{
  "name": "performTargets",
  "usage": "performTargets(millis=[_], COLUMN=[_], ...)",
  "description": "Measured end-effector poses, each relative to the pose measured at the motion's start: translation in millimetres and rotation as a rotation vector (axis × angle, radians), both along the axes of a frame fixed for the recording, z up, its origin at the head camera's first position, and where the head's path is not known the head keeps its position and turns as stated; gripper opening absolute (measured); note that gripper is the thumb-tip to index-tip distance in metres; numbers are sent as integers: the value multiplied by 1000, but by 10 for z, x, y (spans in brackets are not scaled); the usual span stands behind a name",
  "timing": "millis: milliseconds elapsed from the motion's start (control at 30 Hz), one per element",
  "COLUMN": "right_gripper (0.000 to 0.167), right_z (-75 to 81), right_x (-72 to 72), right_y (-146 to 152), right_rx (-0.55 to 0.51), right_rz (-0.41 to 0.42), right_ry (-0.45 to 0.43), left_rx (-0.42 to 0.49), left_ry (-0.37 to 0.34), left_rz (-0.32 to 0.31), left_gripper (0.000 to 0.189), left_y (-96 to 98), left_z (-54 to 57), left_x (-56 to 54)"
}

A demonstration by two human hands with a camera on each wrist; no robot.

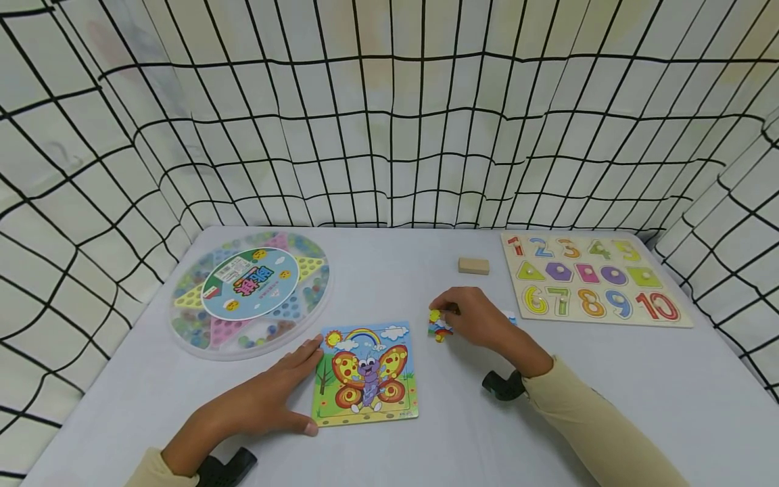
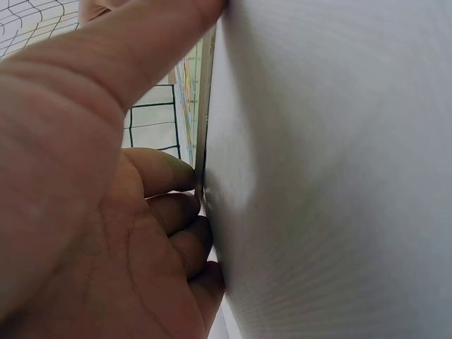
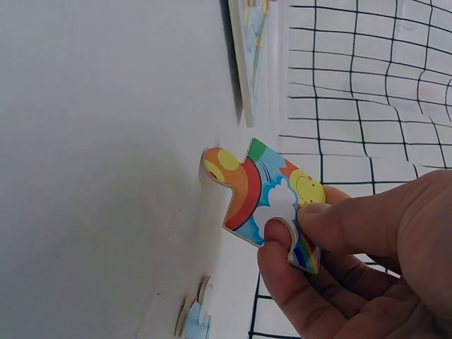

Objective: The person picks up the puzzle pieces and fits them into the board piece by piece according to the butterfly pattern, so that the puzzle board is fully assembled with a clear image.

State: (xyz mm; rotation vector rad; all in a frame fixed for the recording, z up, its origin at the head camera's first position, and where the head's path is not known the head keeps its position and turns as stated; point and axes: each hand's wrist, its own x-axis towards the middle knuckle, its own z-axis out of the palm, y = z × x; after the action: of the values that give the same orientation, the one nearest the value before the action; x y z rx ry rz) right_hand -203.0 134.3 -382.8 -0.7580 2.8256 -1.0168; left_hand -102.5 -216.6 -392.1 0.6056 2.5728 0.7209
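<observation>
My right hand (image 1: 471,318) pinches a jigsaw puzzle piece (image 3: 265,194) between thumb and fingers, just right of the butterfly puzzle board (image 1: 368,372). The piece carries a sun, a cloud and a red-orange patch, and its printed face shows in the right wrist view. My left hand (image 1: 264,396) lies along the left edge of the board, thumb near the lower corner and fingers toward the upper one. In the left wrist view, its fingertips (image 2: 185,176) touch the board's thin edge. Light blue puzzle pieces (image 3: 194,321) lie on the table, partly hidden behind my right wrist in the head view.
A round Chinese checkers board (image 1: 191,338) with marbles lies at the back left. At the back right is a wooden number and shape board (image 1: 584,274). A small wooden block (image 1: 473,265) lies left of it. Black-lined netting (image 1: 389,111) surrounds the table's back and sides.
</observation>
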Motion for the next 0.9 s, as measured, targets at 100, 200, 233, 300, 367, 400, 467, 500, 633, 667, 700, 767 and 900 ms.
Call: performTargets(millis=[100, 200, 233, 300, 367, 400, 467, 500, 633, 667, 700, 767, 900], right_gripper=[17, 17, 17, 17, 18, 18, 18, 18, 18, 19, 19, 19, 20], right_z=[18, 30, 32, 39, 51, 61, 85, 98, 155, 166, 177, 194, 205], right_x=[-15, -31, -37, -44, -46, -45, -43, -43, -48, -52, -53, -57, -62], right_y=[1, -1, -2, -9, -24, -36, -67, -86, -175, -199, -223, -271, -374], right_rx=[-10, -27, -32, -44, -55, -60, -73, -78, -103, -109, -116, -130, -142], right_rz=[14, 29, 35, 46, 57, 64, 73, 77, 93, 98, 105, 116, 139], right_ry=[4, 6, 8, 4, -2, -5, -13, -14, -4, 0, 4, 5, 2], left_rx=[-4, -2, -1, 3, 4, 4, 0, -3, -12, -13, -13, -14, -12], left_ry=[6, 8, 8, 7, 6, 4, 1, -2, -13, -15, -16, -14, -7], left_rz=[0, -2, -4, -5, -6, -6, -2, 0, 11, 13, 14, 12, 6], left_gripper=[114, 114, 114, 114, 114, 114, 114, 114, 115, 115, 115, 115, 115], left_y=[4, 5, 5, 4, 4, 5, 8, 9, 14, 14, 13, 13, 8], left_z=[1, 2, 3, 2, 0, -1, -3, -3, -2, -2, -2, -3, -8], left_x=[-1, -3, -3, -3, -4, -4, -7, -9, -17, -18, -18, -18, -11])
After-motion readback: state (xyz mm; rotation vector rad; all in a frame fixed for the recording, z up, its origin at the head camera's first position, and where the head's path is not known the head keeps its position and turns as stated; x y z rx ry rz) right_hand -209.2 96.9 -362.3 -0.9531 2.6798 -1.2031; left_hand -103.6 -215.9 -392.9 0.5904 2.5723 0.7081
